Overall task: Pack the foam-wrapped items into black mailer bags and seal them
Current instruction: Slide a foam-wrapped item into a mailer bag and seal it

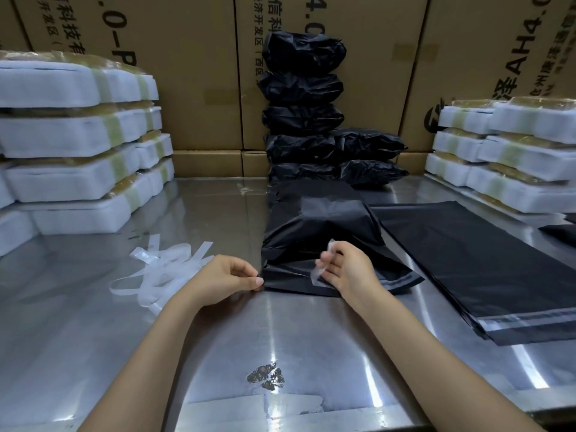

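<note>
A filled black mailer bag (pixel 314 235) lies on the steel table (pixel 218 338) in front of me, its open flap end toward me. My left hand (pixel 229 275) pinches the bag's near left corner. My right hand (pixel 346 268) pinches a clear peel-off strip (pixel 318 275) at the flap, partly lifted from the adhesive band. Foam-wrapped items stand in stacks at the left (pixel 78 145) and at the right (pixel 511 151). Flat empty mailer bags (pixel 486 269) lie in a pile to the right of the filled bag.
Sealed black bags (pixel 304 107) are piled against the cardboard boxes (pixel 193 73) at the back. Loose clear backing strips (pixel 162 269) lie tangled left of my left hand. A scuffed patch (pixel 266 377) marks the table near its front edge.
</note>
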The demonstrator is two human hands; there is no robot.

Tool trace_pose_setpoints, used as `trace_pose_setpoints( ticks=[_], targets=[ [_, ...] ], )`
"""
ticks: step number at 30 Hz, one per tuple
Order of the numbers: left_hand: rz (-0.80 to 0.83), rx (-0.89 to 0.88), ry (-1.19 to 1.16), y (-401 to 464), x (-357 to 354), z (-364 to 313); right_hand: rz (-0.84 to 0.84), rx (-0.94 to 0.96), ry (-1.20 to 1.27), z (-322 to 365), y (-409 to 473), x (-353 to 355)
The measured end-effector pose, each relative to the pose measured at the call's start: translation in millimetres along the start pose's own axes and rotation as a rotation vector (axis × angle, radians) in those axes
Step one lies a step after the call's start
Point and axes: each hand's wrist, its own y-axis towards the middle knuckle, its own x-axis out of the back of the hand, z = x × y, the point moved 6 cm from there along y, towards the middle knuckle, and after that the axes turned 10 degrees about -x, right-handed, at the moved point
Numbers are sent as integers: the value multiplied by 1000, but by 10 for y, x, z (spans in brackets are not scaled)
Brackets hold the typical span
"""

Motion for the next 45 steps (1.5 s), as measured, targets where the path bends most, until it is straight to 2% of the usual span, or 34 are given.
trace_pose_setpoints(
  ticks=[2,3,6,10,18,22,26,31,33,35,38,40,42,45],
  targets=[
    [24,-3,10,-9,-2,-11,-67,65,-62,61,7,154],
    [38,-4,17,-13,-6,-16,-111,124,-180,102,2,213],
    [48,-4,45,-7,-5,-23,-240,326,-709,227,-70,316],
    [59,-3,55,-1,-5,-17,-354,440,-1274,292,-139,484],
    [74,-3,72,-4,-16,-43,-461,462,-1429,400,-266,715],
    [61,-3,83,-7,-17,-61,-419,358,-1419,446,-258,788],
    [58,-1,86,-19,-33,-69,-253,256,-1246,463,-214,885],
    [66,9,91,-23,-37,-77,-153,208,-1198,442,-219,906],
    [65,9,83,-22,-48,-79,-148,220,-1058,479,-221,949],
    [58,8,79,-23,-50,-72,-151,183,-805,525,-222,1054],
    [57,1,89,-17,-41,-64,-59,76,-315,519,-219,1134],
    [66,-2,96,-12,-36,-67,-75,42,58,533,-196,1240],
    [76,-3,99,-5,-33,-57,-98,46,314,565,-179,1345],
    [80,-5,109,1,-29,-40,57,-22,627,599,-200,1418]
  ],
)
